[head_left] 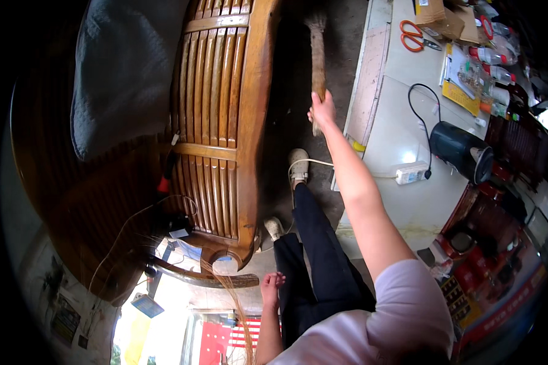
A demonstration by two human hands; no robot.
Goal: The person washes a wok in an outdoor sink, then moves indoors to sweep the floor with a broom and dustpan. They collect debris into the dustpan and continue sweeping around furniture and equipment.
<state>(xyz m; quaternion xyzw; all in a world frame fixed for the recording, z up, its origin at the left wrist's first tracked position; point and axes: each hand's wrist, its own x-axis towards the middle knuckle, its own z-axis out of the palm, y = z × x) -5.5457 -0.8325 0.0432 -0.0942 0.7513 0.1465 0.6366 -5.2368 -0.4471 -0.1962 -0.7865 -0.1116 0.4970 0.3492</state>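
Note:
My right hand point(323, 109) is stretched far forward and wrapped round the near part of a long, pale brown brush-like stick point(318, 58). Its far end flares into a frayed, greyish head over the dark floor, between the wooden bench and the white table; the head is too dim to make out well. A short stub of the stick shows below my fist. Down by my thigh hangs my left hand point(273, 287), its fingers curled in and nothing visible in them.
A slatted wooden bench point(249, 121) with a grey cloth point(125, 79) runs along the left. On the white table point(402, 115) are orange-handled scissors point(415, 36), a dark kettle point(460, 151), a power strip point(411, 173) and bottles. A pale cord point(313, 161) crosses by my shoe.

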